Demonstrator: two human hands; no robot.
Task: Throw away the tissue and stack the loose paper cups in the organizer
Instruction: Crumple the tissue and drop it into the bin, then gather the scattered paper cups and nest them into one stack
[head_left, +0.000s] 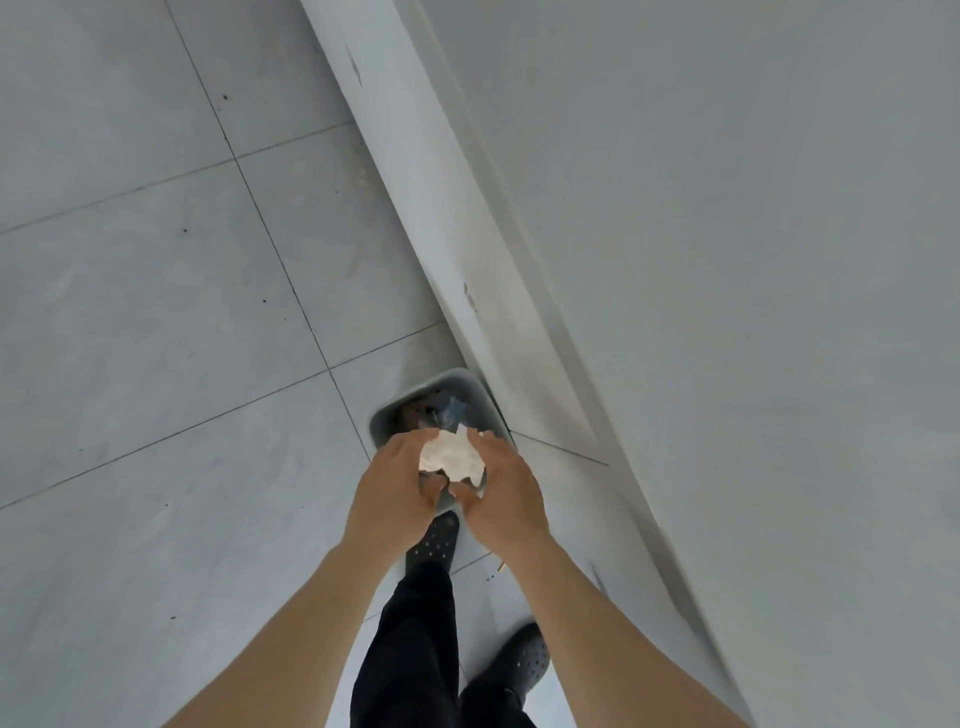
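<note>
A crumpled white tissue (451, 455) sits between my two hands, straight above a grey waste bin (415, 385) on the floor. My left hand (396, 483) cups it from the left and my right hand (503, 493) from the right, fingers curled around it. The bin stands against the base of the wall, and dark rubbish shows inside. The lower half of the bin is hidden behind my hands. No paper cups or organizer are in view.
A grey wall with a white skirting board (457, 218) runs diagonally on the right. Grey floor tiles (156, 312) spread to the left. My legs in dark trousers and perforated dark clogs (435, 538) stand just behind the bin.
</note>
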